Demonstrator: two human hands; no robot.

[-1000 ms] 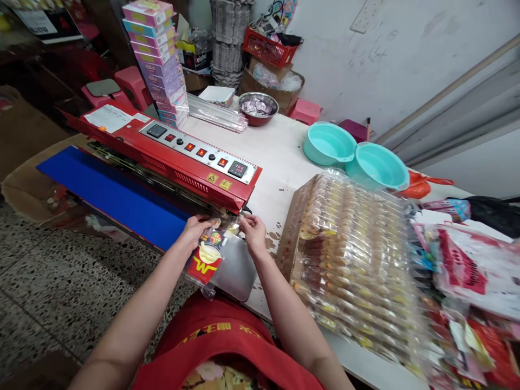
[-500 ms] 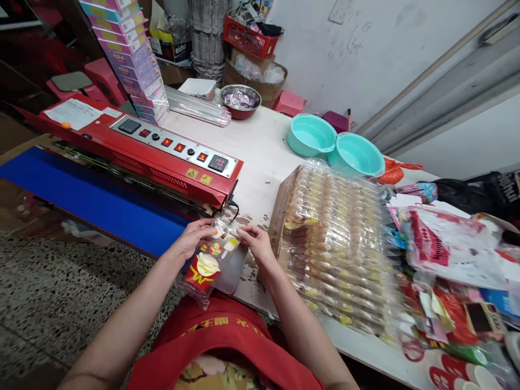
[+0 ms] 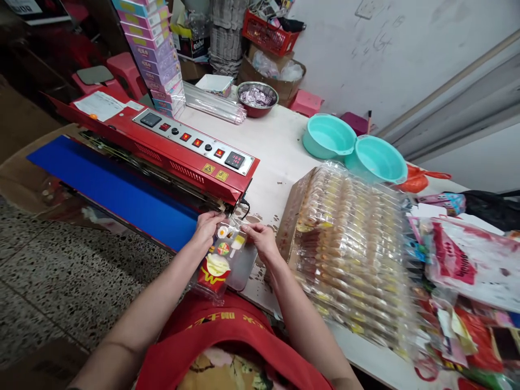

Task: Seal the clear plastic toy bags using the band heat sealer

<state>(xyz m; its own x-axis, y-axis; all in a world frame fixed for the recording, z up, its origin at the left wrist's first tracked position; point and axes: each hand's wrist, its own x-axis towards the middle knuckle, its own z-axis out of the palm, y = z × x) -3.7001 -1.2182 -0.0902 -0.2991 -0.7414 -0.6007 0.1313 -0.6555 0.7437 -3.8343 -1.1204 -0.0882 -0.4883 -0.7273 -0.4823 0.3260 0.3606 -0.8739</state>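
Note:
A clear plastic bag (image 3: 215, 268) hangs between my hands, holding food-shaped pieces that look like a red fries carton, a fried egg and an ice lolly. My left hand (image 3: 206, 229) is closed on the bag's upper left edge, close to the end of the red sealing machine (image 3: 190, 146). On the upper right corner, the thumb and fingers of my right hand (image 3: 262, 238) pinch the film. Behind the bag, a grey metal plate (image 3: 239, 273) shows at the table edge. The blue conveyor belt (image 3: 109, 187) runs along the machine's near side.
Right of my hands, a cardboard box (image 3: 290, 208) is packed with rows of filled clear packs (image 3: 349, 260). Two turquoise basins (image 3: 329, 135) stand behind it. Bags and wrappers (image 3: 467, 260) clutter the right side. A tall stack of small boxes (image 3: 156, 59) rises behind the machine.
The view has shifted left, so the whole scene sits further right. My hands have brought the bag's top edge up closer to the machine's end, still gripping both sides.

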